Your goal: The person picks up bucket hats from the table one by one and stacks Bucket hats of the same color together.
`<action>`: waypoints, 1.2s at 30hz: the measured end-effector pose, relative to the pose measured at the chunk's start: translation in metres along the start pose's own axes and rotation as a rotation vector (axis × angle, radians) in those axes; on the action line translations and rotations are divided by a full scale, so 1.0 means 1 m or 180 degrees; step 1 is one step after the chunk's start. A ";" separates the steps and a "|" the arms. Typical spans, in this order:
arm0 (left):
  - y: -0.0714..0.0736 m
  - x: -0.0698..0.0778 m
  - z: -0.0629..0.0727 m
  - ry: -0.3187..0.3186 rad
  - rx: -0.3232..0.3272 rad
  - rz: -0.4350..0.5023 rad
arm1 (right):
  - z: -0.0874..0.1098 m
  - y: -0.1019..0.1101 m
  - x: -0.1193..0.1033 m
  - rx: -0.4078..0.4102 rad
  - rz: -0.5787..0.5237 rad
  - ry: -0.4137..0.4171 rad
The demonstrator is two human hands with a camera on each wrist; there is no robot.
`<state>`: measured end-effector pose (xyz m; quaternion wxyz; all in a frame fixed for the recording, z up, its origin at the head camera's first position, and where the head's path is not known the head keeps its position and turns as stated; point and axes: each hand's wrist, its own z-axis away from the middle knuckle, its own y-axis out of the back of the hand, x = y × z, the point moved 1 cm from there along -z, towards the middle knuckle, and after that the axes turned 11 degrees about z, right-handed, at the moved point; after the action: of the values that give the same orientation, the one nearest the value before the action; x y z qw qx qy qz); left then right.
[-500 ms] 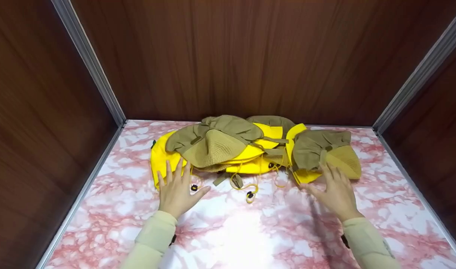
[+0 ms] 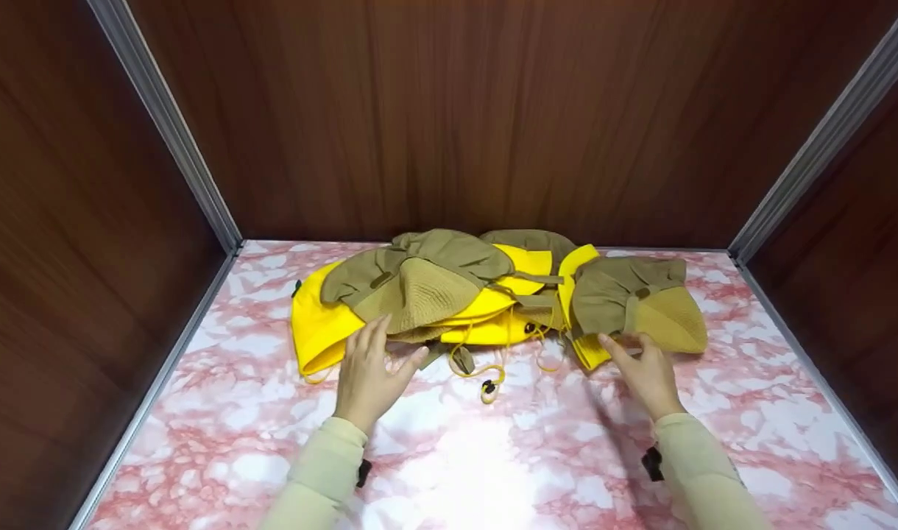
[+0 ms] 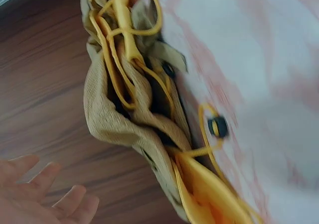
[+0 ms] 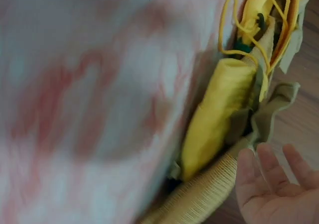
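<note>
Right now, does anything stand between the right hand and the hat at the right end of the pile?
Nothing visible does. In the head view, the right hand is at the near edge of the hat, with nothing between; whether they touch is unclear.

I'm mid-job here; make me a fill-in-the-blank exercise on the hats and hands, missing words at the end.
In the head view, between the person's bare left hand and bare right hand, a thin yellow cord carries a small stopper coloured ____.
Besides khaki, the heaped fabric hats show bright ____ cloth.
The dark brown wood-grain middle panel stands ____ the hats.
Nearer the rightmost hat's textured tan brim is the person's ____ hand.

Missing words: black; yellow; behind; right.
</note>
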<state>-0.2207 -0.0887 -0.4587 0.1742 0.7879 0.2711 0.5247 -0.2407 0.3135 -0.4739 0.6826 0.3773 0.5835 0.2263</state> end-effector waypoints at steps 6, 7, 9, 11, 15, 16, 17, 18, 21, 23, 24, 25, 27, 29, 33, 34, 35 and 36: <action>-0.010 0.008 0.001 0.0246 -0.0108 0.0488 | -0.002 -0.010 0.004 -0.0270 -0.1095 -0.0590; -0.011 0.010 0.001 0.0299 -0.0117 0.0580 | -0.003 -0.011 0.004 -0.0345 -0.1366 -0.0685; -0.012 0.012 0.002 0.0397 -0.0136 0.0760 | -0.004 -0.013 0.002 -0.0529 -0.1973 -0.0880; -0.013 0.014 0.003 0.0495 -0.0156 0.0946 | -0.007 -0.014 0.000 -0.0669 -0.2486 -0.1051; -0.019 0.016 0.006 0.0689 -0.0191 0.1277 | -0.014 -0.017 -0.005 -0.0867 -0.3361 -0.1313; -0.021 0.017 0.007 0.0727 -0.0194 0.1343 | -0.016 -0.018 -0.006 -0.0911 -0.3514 -0.1344; -0.023 0.017 0.007 0.0754 -0.0199 0.1420 | -0.018 -0.019 -0.007 -0.0948 -0.3661 -0.1385; -0.026 0.018 0.008 0.0770 -0.0198 0.1481 | -0.020 -0.020 -0.008 -0.0981 -0.3808 -0.1428; -0.034 0.021 0.009 0.0794 -0.0205 0.1678 | -0.025 -0.023 -0.009 -0.0993 -0.4221 -0.1563; -0.040 0.024 0.010 0.0810 -0.0234 0.1846 | -0.027 -0.025 -0.009 -0.0955 -0.4472 -0.1671; -0.043 0.025 0.011 0.0838 -0.0258 0.1922 | -0.028 -0.025 -0.009 -0.0933 -0.4600 -0.1735; -0.045 0.026 0.011 0.0872 -0.0289 0.2006 | -0.029 -0.026 -0.010 -0.0912 -0.4700 -0.1782; -0.050 0.028 0.014 0.0933 -0.0370 0.2143 | -0.029 -0.027 -0.010 -0.0899 -0.4911 -0.1888; -0.055 0.029 0.019 0.0989 -0.0458 0.2229 | -0.030 -0.028 -0.009 -0.0922 -0.5054 -0.1922; -0.062 0.031 0.030 0.1080 -0.0621 0.2328 | -0.029 -0.030 -0.008 -0.0943 -0.4970 -0.1691; -0.064 0.031 0.031 0.1094 -0.0659 0.2348 | -0.028 -0.031 -0.007 -0.0891 -0.4939 -0.1629; -0.065 0.031 0.032 0.1110 -0.0700 0.2369 | -0.027 -0.031 -0.007 -0.0824 -0.4933 -0.1577; -0.066 0.032 0.033 0.1142 -0.0739 0.2415 | -0.027 -0.031 -0.006 -0.0741 -0.4938 -0.1541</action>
<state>-0.1968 -0.0169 -0.4850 0.0066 0.7033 -0.0724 0.7072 -0.2723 0.2968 -0.4953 0.7868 -0.1683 0.4878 -0.3387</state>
